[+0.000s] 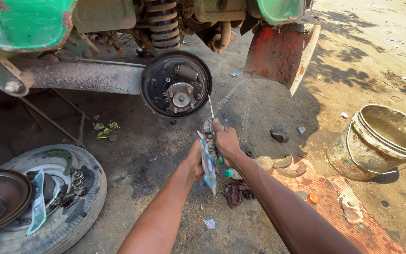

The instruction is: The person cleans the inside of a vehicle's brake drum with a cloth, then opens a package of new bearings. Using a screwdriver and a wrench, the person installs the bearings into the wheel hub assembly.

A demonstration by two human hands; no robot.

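Both bare forearms reach out from the bottom edge of the view and meet over the oil-stained ground. Right hand (225, 140) is closed in a fist around a slim metal screwdriver with a green handle (211, 109); the handle end peeks out green below the fist, and the thin bright shaft rises out of the top. Its long axis runs nearly upright in the view, leaning slightly left, with the tip pointing up toward the round black brake backing plate with its bare hub (176, 84). The tip stops just short of the plate's lower right rim.

Left hand (195, 157) sits just beside the right one, its fingers curled and pinching a thin, flat, bluish-white plastic sachet (208, 164). The sachet hangs long-side down from the grip, its lower corner pointing at the ground. Some small dark part seems to lie between the two hands, but what it is cannot be told.

Right wrist is straight, knuckles turned up; left wrist is bent slightly inward.

Around them: a worn tyre with a rusty brake drum (48, 202) lies at lower left, a dirty plastic bucket (381, 141) stands at right, a reddish patterned mat (348, 207) holds curved brake shoes, and a dark rag (236, 193) lies under the arms.
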